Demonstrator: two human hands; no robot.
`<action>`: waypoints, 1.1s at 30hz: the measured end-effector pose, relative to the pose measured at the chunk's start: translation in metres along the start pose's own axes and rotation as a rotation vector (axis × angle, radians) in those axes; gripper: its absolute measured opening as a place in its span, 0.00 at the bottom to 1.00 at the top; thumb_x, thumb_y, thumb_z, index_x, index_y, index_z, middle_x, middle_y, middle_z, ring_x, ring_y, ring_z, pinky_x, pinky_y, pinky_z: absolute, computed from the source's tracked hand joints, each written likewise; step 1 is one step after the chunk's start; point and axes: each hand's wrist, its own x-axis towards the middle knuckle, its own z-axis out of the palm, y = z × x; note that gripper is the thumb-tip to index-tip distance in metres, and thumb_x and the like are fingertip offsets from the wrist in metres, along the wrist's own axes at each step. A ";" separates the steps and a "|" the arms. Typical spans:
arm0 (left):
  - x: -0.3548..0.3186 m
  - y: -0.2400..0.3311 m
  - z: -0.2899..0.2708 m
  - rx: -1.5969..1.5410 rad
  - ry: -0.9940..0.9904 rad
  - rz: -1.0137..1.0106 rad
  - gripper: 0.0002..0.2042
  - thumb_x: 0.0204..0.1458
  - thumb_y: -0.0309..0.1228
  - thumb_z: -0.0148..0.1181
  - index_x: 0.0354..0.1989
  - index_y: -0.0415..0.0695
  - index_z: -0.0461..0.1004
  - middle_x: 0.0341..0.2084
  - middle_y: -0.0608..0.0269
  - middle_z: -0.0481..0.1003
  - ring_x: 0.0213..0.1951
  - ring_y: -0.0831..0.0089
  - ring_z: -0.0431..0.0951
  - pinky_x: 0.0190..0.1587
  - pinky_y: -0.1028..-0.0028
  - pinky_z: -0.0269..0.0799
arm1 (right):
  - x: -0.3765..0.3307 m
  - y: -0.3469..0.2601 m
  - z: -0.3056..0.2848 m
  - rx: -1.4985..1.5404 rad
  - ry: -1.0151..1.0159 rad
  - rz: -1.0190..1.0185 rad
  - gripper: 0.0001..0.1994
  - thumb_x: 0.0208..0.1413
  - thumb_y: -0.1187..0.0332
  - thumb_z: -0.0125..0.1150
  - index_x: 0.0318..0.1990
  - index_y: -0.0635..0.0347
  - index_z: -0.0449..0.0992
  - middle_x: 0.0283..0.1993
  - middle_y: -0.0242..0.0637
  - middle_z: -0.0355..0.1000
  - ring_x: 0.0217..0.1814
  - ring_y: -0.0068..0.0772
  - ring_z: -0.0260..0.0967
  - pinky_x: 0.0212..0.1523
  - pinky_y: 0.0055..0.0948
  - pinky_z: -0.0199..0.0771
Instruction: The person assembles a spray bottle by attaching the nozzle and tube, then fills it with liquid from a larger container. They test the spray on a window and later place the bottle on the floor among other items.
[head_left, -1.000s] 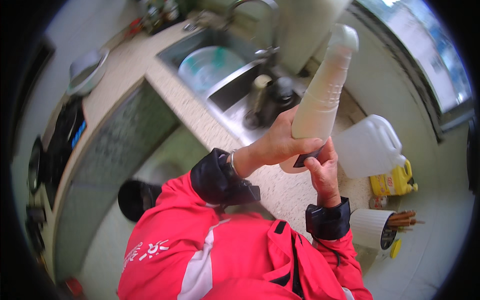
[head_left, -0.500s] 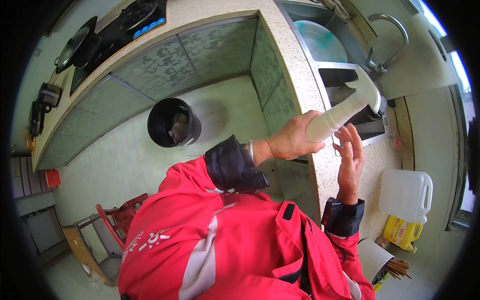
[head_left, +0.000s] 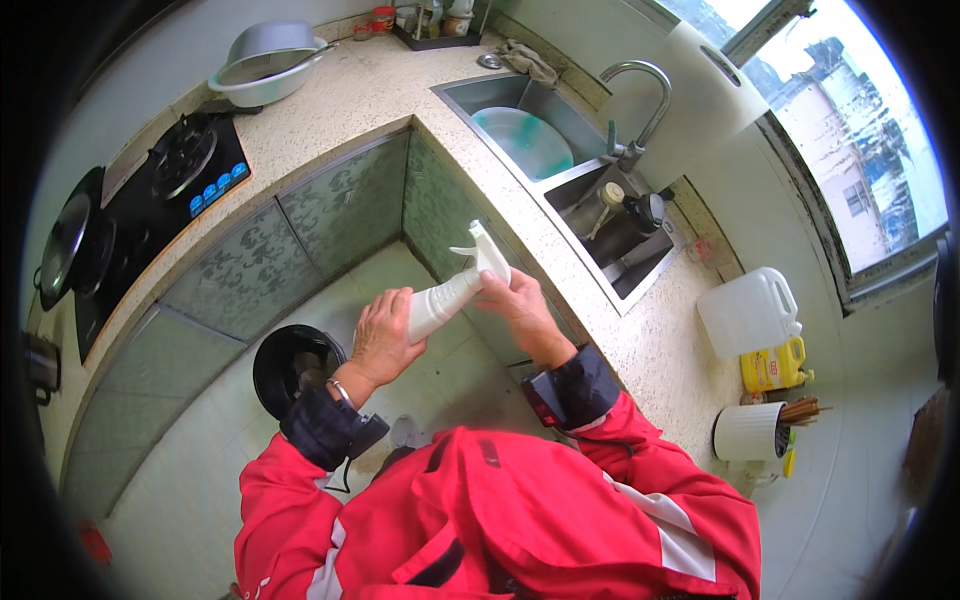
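A white spray bottle is held tilted over the floor, its trigger head pointing up and away from me. My left hand is wrapped round the bottle's lower body. On the other side, my right hand grips the bottle just below the spray head, fingers closed against it. The palm-side fingers of both hands are partly hidden. Beneath my left forearm stands a black bucket with something inside that I cannot make out.
An L-shaped speckled counter wraps round the floor. On it are a double sink holding a large basin, a black gas stove, a clear jug, a yellow jug and a chopstick holder.
Both hands and the spray bottle have moved left, from the counter by the sink to over the floor. My right hand, apart from the bottle before, now grips it near the head.
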 end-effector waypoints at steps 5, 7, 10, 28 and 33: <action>-0.006 -0.009 -0.025 -0.255 -0.166 -0.128 0.30 0.38 0.31 0.69 0.53 0.39 0.65 0.41 0.53 0.73 0.42 0.56 0.75 0.47 0.63 0.70 | 0.010 -0.016 0.026 -0.072 -0.135 -0.150 0.21 0.61 0.54 0.56 0.48 0.66 0.76 0.43 0.35 0.76 0.45 0.24 0.70 0.49 0.27 0.70; 0.001 -0.014 -0.036 -0.604 -0.385 -0.187 0.29 0.41 0.33 0.69 0.53 0.39 0.66 0.40 0.57 0.74 0.41 0.63 0.75 0.47 0.67 0.70 | 0.009 -0.027 0.023 -0.002 -0.188 -0.195 0.19 0.61 0.55 0.59 0.45 0.65 0.77 0.39 0.31 0.76 0.40 0.20 0.68 0.44 0.22 0.68; 0.013 -0.013 -0.038 -1.069 -0.697 -0.247 0.28 0.44 0.36 0.70 0.53 0.40 0.67 0.40 0.63 0.74 0.41 0.73 0.73 0.48 0.72 0.69 | 0.008 -0.046 0.002 0.038 -0.416 -0.181 0.21 0.60 0.54 0.60 0.47 0.65 0.77 0.42 0.32 0.76 0.43 0.21 0.68 0.49 0.24 0.67; 0.077 0.003 0.022 0.237 -0.148 0.171 0.39 0.29 0.29 0.73 0.56 0.38 0.62 0.45 0.54 0.67 0.48 0.56 0.68 0.50 0.61 0.61 | 0.034 -0.047 -0.096 -0.003 -0.178 0.275 0.27 0.60 0.48 0.56 0.49 0.68 0.74 0.46 0.44 0.75 0.39 0.34 0.77 0.36 0.29 0.77; 0.082 0.004 0.016 0.186 -0.154 0.220 0.36 0.30 0.29 0.70 0.54 0.38 0.63 0.45 0.52 0.68 0.47 0.53 0.69 0.48 0.61 0.64 | 0.027 -0.048 -0.096 -0.103 -0.269 0.180 0.20 0.58 0.57 0.61 0.47 0.67 0.75 0.43 0.40 0.76 0.42 0.30 0.75 0.39 0.28 0.75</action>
